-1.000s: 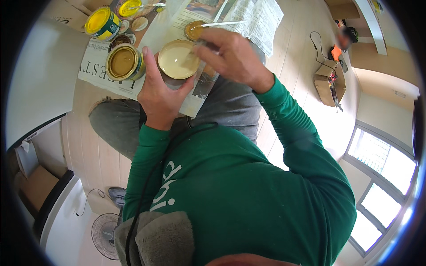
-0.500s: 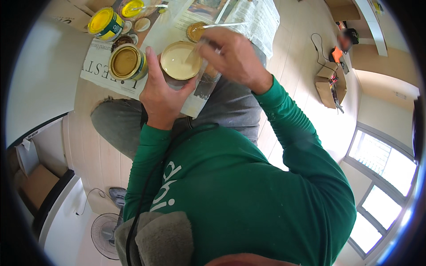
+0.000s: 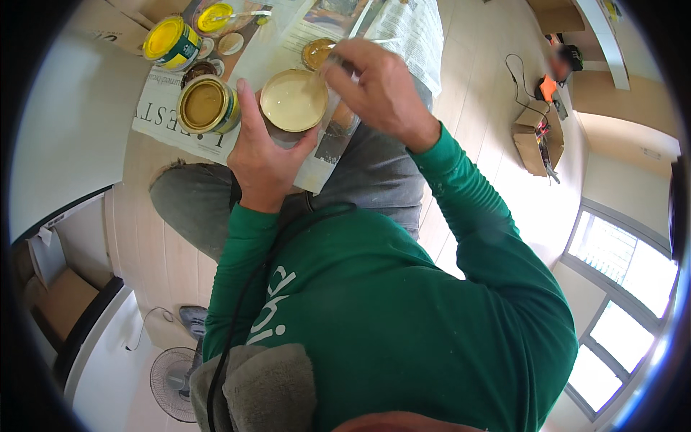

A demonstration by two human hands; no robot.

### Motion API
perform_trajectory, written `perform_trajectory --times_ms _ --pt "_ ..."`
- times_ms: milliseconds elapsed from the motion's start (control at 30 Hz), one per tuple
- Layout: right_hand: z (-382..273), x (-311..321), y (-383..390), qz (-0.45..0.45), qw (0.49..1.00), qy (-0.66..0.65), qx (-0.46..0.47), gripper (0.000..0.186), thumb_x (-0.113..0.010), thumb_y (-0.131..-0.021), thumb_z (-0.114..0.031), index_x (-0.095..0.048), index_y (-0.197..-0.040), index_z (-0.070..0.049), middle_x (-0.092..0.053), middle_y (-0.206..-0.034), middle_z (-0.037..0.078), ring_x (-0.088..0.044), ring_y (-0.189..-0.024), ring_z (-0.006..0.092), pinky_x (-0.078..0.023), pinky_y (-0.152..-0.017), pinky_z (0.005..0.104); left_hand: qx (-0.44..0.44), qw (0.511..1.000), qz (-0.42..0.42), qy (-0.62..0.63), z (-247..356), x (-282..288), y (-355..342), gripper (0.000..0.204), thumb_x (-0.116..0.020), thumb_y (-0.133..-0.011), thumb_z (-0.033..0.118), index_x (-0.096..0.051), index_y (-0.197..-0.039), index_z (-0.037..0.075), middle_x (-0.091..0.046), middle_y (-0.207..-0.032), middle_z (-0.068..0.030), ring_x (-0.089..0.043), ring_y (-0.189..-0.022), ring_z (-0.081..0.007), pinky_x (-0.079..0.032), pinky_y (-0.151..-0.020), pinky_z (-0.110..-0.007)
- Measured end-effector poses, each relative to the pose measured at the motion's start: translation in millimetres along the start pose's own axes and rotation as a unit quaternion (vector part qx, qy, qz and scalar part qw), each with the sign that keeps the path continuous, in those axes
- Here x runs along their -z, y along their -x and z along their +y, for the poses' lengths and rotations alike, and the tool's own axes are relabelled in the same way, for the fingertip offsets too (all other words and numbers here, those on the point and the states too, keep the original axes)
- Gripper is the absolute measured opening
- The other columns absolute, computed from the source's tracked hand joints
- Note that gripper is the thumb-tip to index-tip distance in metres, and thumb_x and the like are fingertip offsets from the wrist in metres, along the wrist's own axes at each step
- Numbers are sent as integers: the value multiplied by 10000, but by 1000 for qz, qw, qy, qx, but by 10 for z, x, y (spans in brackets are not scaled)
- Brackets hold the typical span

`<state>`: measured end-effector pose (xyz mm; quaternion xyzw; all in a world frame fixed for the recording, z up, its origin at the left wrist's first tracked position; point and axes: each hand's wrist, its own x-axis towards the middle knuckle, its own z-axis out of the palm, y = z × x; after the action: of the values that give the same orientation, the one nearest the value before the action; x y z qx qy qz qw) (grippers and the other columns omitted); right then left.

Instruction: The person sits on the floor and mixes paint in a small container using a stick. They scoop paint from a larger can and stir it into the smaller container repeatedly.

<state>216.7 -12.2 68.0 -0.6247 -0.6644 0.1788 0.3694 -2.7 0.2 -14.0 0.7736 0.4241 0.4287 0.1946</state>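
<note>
My left hand (image 3: 263, 155) is wrapped round an open can of cream paint (image 3: 291, 101), its thumb along the can's left side. At the can's right rim my right hand (image 3: 378, 90) is closed in a pinch. A flat stirring stick (image 3: 317, 85), blurred, reaches from its fingers into the paint. Left of the cream can stands an open can of ochre-brown paint (image 3: 203, 106). Beyond the cream can lies a round lid coated in ochre (image 3: 317, 53), partly hidden by my right hand. A thin white stick reaches from that lid behind my fingers.
Newspaper sheets (image 3: 169, 119) cover the floor under the cans. An open yellow paint can (image 3: 165, 41) and a yellow-coated lid (image 3: 214, 17) stand at the far left. To the right is a cardboard box of tools (image 3: 536, 140). A fan (image 3: 173, 384) stands behind at lower left.
My right hand has shifted slightly at the can's rim, with the stick moving in the paint. My left hand still holds the cream can in nearly the same place.
</note>
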Motion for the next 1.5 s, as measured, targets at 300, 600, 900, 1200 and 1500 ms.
perform_trajectory --times_ms 300,600,900,1200,1500 --pt "1 -34 22 -33 998 -51 -1 271 -741 -1004 -238 -758 -1118 8 -723 -964 222 -712 -836 416 -571 -761 485 -20 1000 18 -7 -30 -30 5 1245 -1024 -758 352 -314 -1682 -87 -641 -1504 -315 -762 -1210 -410 -656 -943 -426" --pt "-26 -66 51 -32 997 -72 -1 267 -763 -989 -205 -754 -1136 18 -728 -947 230 -722 -801 393 -576 -730 464 -18 1000 13 -17 0 16 1 1263 -1031 -747 324 -296 -1689 -86 -658 -1473 -312 -758 -1218 -415 -651 -959 -428" --pt "33 -171 22 2 994 -107 8 276 -761 -1001 -218 -740 -1129 25 -718 -920 219 -711 -771 386 -572 -709 458 -8 1000 17 5 25 12 6 1286 -1029 -753 298 -250 -1702 -84 -698 -1424 -266 -779 -1155 -377 -662 -910 -407" --pt "139 -201 15 18 987 -157 -11 254 -741 -1035 -227 -736 -1112 15 -703 -838 216 -683 -706 319 -559 -688 427 -20 1000 21 4 22 21 -1 1318 -1024 -754 301 -202 -1709 -87 -720 -1416 -200 -787 -951 -277 -644 -750 -351" --pt "208 -13 98 -51 940 -299 -159 363 -721 -1105 -262 -741 -1292 49 -773 -997 61 -649 -892 86 -578 -804 311 -30 999 13 -29 26 33 -20 1392 -1031 -736 236 -104 -1727 -79 -720 -1418 -219 -561 -654 -114 -520 -605 -266"
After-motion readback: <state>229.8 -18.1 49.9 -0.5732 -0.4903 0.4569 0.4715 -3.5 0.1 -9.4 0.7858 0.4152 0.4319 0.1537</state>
